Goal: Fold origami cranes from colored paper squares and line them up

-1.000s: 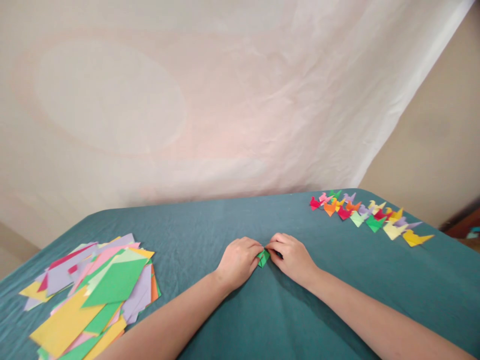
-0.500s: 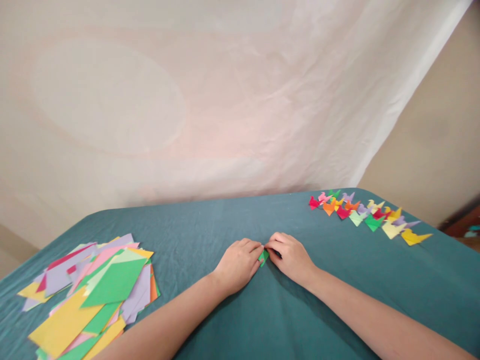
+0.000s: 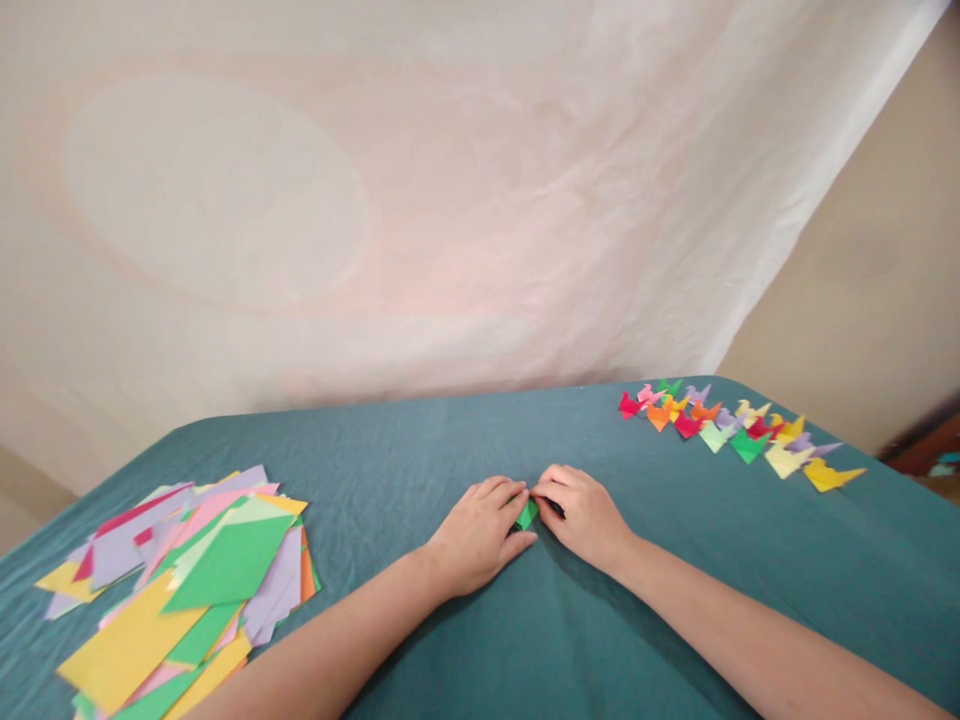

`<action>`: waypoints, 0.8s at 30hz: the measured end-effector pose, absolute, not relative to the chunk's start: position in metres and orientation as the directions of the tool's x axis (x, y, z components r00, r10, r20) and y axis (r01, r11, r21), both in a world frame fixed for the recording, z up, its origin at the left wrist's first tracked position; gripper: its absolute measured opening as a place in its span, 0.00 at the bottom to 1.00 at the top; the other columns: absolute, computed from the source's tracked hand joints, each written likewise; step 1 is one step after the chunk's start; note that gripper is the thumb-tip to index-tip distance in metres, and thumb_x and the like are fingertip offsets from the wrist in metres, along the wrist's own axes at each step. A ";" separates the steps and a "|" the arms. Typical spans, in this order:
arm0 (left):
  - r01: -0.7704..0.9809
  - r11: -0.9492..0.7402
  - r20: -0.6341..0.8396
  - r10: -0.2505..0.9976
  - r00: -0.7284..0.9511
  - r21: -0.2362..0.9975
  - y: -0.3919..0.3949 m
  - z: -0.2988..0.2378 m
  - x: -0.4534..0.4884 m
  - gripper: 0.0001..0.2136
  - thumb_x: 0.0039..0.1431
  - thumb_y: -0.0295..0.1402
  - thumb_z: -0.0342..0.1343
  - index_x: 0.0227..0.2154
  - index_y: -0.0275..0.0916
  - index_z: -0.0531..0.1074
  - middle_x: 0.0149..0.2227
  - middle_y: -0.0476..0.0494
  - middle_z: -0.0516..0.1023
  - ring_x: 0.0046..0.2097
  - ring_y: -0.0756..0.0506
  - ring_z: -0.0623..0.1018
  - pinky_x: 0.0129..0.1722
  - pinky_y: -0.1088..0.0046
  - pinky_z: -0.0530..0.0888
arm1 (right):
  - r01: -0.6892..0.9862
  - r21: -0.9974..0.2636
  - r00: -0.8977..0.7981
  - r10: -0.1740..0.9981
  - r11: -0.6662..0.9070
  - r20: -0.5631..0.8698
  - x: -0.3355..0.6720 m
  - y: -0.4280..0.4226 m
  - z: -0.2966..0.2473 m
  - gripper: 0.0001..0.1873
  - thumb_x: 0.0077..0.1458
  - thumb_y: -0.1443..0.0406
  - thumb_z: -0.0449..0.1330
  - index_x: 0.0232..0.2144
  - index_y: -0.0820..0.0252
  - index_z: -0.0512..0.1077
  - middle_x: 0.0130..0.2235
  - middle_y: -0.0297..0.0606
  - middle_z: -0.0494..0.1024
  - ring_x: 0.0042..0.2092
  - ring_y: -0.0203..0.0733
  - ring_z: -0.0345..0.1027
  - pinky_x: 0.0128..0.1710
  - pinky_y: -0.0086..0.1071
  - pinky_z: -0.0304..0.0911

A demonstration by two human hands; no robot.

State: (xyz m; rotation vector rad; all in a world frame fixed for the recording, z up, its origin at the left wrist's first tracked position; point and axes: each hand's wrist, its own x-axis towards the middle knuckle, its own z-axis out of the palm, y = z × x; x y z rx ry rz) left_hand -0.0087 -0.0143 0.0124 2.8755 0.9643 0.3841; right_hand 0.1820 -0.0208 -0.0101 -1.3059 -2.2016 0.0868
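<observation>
A small folded piece of green paper [image 3: 527, 514] lies on the teal tablecloth [image 3: 420, 450] at the middle of the table. My left hand [image 3: 480, 532] rests on the cloth with its fingers curled over the paper's left side, thumb below it. My right hand [image 3: 581, 513] pinches the paper's right side with closed fingertips. Most of the paper is hidden between the two hands.
A loose pile of coloured paper sheets [image 3: 180, 585] covers the near left of the table. Several small folded paper figures [image 3: 739, 430] in mixed colours lie in a row at the far right. A pale cloth backdrop [image 3: 375, 200] hangs behind the table.
My left hand's fingers have slid a little further over the green paper, so less of it shows. The right hand has barely moved.
</observation>
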 end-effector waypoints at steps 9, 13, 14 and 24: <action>0.573 -0.801 0.171 0.598 0.783 0.172 -0.013 0.012 -0.012 0.24 0.61 0.45 0.44 0.56 0.37 0.58 0.57 0.38 0.61 0.58 0.40 0.60 0.56 0.59 0.58 | 0.780 -0.347 -0.351 0.823 0.522 0.447 0.180 -0.023 -0.008 0.09 0.54 0.71 0.53 0.31 0.57 0.73 0.32 0.36 0.72 0.35 0.38 0.64 0.38 0.31 0.59; 0.578 -0.797 0.139 0.601 0.787 0.173 -0.013 0.013 -0.014 0.26 0.61 0.47 0.42 0.57 0.37 0.56 0.59 0.39 0.59 0.60 0.39 0.56 0.57 0.58 0.57 | 0.756 -0.357 -0.368 0.807 0.549 0.462 0.180 -0.024 -0.010 0.09 0.52 0.72 0.54 0.31 0.57 0.74 0.32 0.36 0.72 0.35 0.37 0.64 0.38 0.31 0.59; 0.579 -0.797 0.131 0.601 0.788 0.174 -0.013 0.013 -0.014 0.26 0.61 0.47 0.41 0.57 0.37 0.55 0.59 0.39 0.59 0.60 0.39 0.56 0.58 0.58 0.56 | 0.752 -0.356 -0.371 0.803 0.554 0.466 0.180 -0.024 -0.010 0.10 0.52 0.72 0.54 0.32 0.57 0.74 0.32 0.36 0.72 0.35 0.37 0.64 0.38 0.31 0.59; 0.547 -0.810 0.087 0.573 0.815 0.210 -0.008 0.014 -0.019 0.31 0.59 0.51 0.41 0.59 0.37 0.51 0.60 0.38 0.55 0.61 0.37 0.53 0.59 0.58 0.54 | 0.718 -0.287 -0.452 0.739 0.634 0.500 0.183 -0.025 -0.010 0.15 0.50 0.77 0.52 0.30 0.57 0.75 0.33 0.37 0.72 0.37 0.38 0.62 0.39 0.32 0.57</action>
